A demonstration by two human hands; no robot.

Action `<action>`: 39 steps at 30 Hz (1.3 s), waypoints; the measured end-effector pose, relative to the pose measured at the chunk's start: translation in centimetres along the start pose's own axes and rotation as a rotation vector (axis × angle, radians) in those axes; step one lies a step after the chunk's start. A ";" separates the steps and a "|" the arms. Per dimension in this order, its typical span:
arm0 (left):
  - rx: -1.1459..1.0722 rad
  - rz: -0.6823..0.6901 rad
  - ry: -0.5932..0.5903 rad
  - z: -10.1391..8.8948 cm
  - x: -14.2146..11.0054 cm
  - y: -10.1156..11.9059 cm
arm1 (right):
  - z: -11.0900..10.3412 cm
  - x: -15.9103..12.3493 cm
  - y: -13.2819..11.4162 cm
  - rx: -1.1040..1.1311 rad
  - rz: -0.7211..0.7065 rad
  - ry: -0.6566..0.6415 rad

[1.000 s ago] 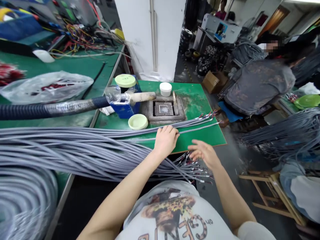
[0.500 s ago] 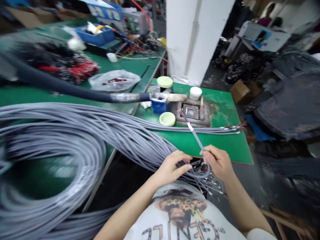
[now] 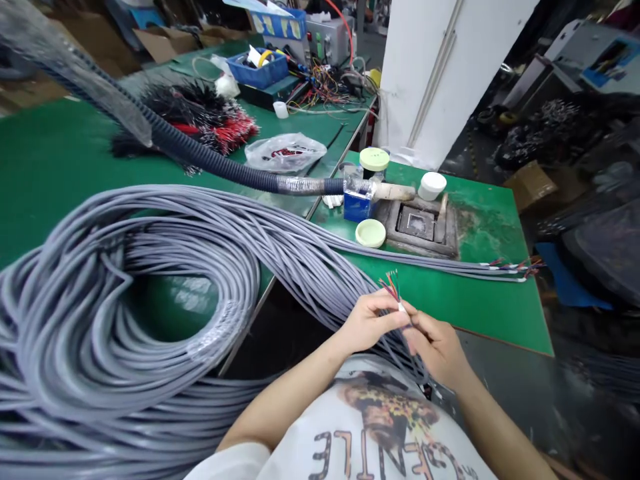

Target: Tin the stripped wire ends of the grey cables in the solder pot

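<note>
A large coil of grey multi-core cables (image 3: 150, 280) fills the lower left and runs in a bundle toward my hands. My left hand (image 3: 373, 323) and my right hand (image 3: 434, 347) meet in front of my chest. Both pinch one grey cable (image 3: 400, 320) close to its stripped end. Thin red, green and dark cores (image 3: 393, 285) fan upward from a white band on that end. My right hand is slightly blurred. More cable ends with coloured tips (image 3: 515, 269) lie across the green mat to the right.
A green-topped bench (image 3: 480, 307) ends just beyond my hands, with a dark gap below. On it stand a metal fixture (image 3: 420, 227), a blue box (image 3: 357, 205) with a corrugated hose (image 3: 225, 167), and pale lids. A white pillar (image 3: 430, 73) rises behind.
My view has swung left, bringing more of the coil in. My hands have drawn together near my chest, and the single cable end has turned from the right hand's grip into both hands' pinch.
</note>
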State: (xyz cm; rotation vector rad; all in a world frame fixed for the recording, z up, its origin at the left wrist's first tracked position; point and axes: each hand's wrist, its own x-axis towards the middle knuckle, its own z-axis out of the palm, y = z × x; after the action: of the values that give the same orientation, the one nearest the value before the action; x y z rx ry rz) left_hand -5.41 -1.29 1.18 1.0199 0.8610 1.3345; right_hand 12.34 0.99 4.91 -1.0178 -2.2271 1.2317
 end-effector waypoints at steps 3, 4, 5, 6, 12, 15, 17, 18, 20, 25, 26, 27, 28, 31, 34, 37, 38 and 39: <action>-0.155 -0.040 0.031 0.0 0.3 -0.5 | -0.2 0.1 0.0 0.000 -0.027 0.019; -0.210 -0.060 0.047 -0.1 0.4 -0.5 | -0.3 0.1 0.0 0.004 -0.032 0.007; -0.257 -0.077 0.071 -0.2 0.6 -0.5 | -0.3 0.0 0.0 0.003 -0.033 -0.003; -0.294 -0.088 0.101 -0.3 0.8 -0.4 | -0.4 0.0 0.0 -0.006 -0.034 -0.011; -0.418 -0.062 0.182 -0.6 1.1 0.1 | -0.2 0.1 -0.1 -0.103 -0.053 -0.011; -0.452 -0.064 0.171 -0.6 1.0 0.4 | 0.0 0.1 0.0 -0.118 -0.050 -0.023; -0.463 -0.070 0.163 -0.6 1.0 0.5 | 0.0 0.1 0.1 -0.118 -0.056 -0.035; -0.463 -0.075 0.159 -0.6 1.0 0.5 | 0.1 0.1 0.1 -0.116 -0.057 -0.042; -0.453 -0.084 0.160 -0.6 0.9 0.5 | 0.2 0.1 0.2 -0.113 -0.055 -0.051; -0.393 -0.098 0.188 -0.9 0.8 0.3 | 0.4 0.1 0.3 -0.115 -0.059 -0.058; -0.379 -0.096 0.187 -1.0 0.8 0.4 | 0.4 0.1 0.2 -0.118 -0.063 -0.059; -0.366 -0.093 0.180 -1.1 0.8 0.4 | 0.3 0.1 0.1 -0.120 -0.067 -0.058; -0.353 -0.090 0.168 -1.2 0.8 0.5 | 0.3 0.2 0.1 -0.122 -0.074 -0.060; -0.306 -0.077 0.120 -1.4 0.8 0.8 | 0.2 0.4 -0.2 -0.116 -0.085 -0.075; -0.273 -0.045 0.123 -1.3 1.0 0.8 | 0.1 0.5 -0.4 -0.104 -0.093 -0.083; -0.286 -0.017 0.161 -0.8 1.2 0.5 | -0.1 0.5 -0.5 -0.106 -0.100 -0.067; -0.293 -0.007 0.171 -0.7 1.2 0.3 | -0.1 0.5 -0.5 -0.113 -0.100 -0.060; -0.298 0.006 0.179 -0.5 1.3 0.2 | -0.1 0.5 -0.5 -0.124 -0.099 -0.052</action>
State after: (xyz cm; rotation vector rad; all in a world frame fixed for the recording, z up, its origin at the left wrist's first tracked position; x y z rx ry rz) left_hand -5.88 0.04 1.32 0.6795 0.7615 1.5238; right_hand 11.85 1.30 5.39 -0.9175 -2.3890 1.1016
